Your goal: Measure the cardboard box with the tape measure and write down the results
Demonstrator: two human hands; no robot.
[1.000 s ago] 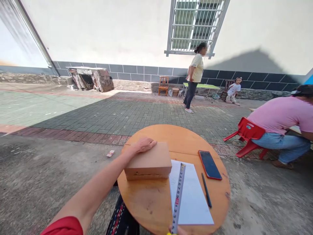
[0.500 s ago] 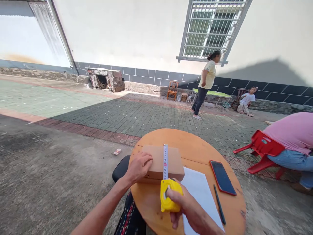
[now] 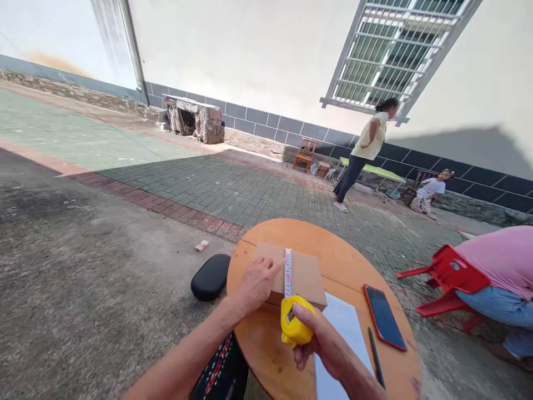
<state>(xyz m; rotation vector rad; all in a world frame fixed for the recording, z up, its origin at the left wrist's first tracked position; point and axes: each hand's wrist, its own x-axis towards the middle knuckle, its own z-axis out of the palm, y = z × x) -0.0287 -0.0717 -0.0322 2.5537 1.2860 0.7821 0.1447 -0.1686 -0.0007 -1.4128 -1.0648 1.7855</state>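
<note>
A brown cardboard box (image 3: pixel 306 269) lies flat on a round wooden table (image 3: pixel 345 250). My right hand (image 3: pixel 322 336) grips a yellow tape measure (image 3: pixel 295 325) at the box's near edge, thumb on top of the case. Its pulled-out blade (image 3: pixel 287 272) runs across the top of the box, away from me. My left hand (image 3: pixel 258 280) rests on the left part of the box, fingers reaching forward, with the index finger at or close to the blade. White paper (image 3: pixel 343 333) lies right of the box, partly under my right forearm.
A dark pen or pencil (image 3: pixel 376 358) and a red-edged phone (image 3: pixel 385 316) lie on the table's right side. Left of the table is a black case (image 3: pixel 210 276). Someone in pink sits on a red chair (image 3: pixel 453 272); another person (image 3: pixel 366 144) stands near the wall.
My left index finger has stretched out toward the tape blade. The view has tilted and shifted; the tape measure still lies across the box.
</note>
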